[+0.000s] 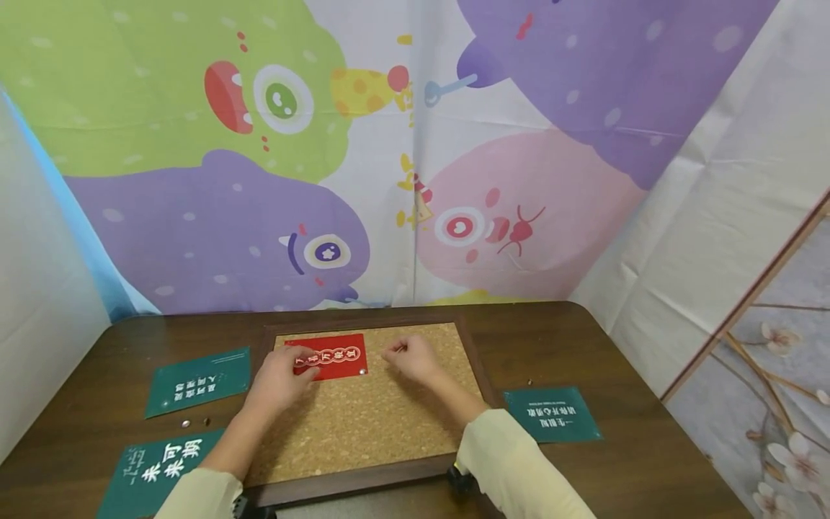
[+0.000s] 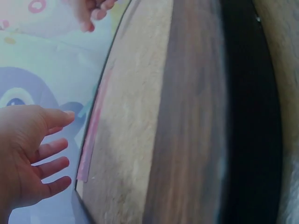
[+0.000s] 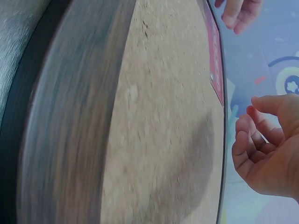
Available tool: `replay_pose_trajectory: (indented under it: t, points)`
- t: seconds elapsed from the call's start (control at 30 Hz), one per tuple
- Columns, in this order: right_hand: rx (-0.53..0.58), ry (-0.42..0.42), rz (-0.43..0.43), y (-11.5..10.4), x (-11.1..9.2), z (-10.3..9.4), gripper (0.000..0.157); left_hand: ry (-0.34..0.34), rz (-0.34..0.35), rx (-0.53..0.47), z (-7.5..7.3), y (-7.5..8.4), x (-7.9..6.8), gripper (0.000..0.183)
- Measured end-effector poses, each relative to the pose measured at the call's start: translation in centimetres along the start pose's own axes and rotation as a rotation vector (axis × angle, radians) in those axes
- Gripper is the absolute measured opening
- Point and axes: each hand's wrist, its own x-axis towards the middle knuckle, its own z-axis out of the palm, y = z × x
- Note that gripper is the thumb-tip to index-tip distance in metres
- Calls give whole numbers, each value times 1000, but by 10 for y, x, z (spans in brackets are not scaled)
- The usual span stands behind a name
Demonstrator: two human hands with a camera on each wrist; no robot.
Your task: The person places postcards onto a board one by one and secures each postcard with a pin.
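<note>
Red card (image 1: 342, 366) lies under left fingers (image 2: 53, 166), near right fingers (image 3: 240, 144).

There's a card (image 1: 340, 362) back left on that corkboard (image 1: 369, 429); two sheets (image 1: 223, 375) lie left on the tabletop (image 1: 655, 476), another sheet (image 1: 558, 414) right.

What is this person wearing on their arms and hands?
Plain, pale cream sleeves cover part of both arms, leaving bare forearms below the cuffs. Something black shows near each cuff, with a bit of yellow by the right one; its full shape is hidden. No gloves or rings are visible.
</note>
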Motion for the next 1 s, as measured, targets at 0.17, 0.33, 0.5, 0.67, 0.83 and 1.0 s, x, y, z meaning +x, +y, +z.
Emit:
replay_pose_trajectory:
  t: [0.17,0.33,0.5,0.67,0.83,1.0]
  points:
    - [-12,15,-17,3,-6,-17,18,4,-50,-20,-10,-2,-5,36]
    - [-44,30,8,8,-12,-35,20,29,-80,-25,-14,-7,-9,37]
    - [-111,65,49,16,-16,-51,19,48,-81,-31,-18,-13,-13,39]
    - [-126,106,50,27,-23,-63,18,56,-113,-36,-23,-17,-18,42]
    - [-109,131,83,36,-31,-78,21,60,-128,-40,-26,-19,-21,44]
    - [-62,141,120,48,-38,-94,22,58,-152,-47,-27,-22,-24,44]
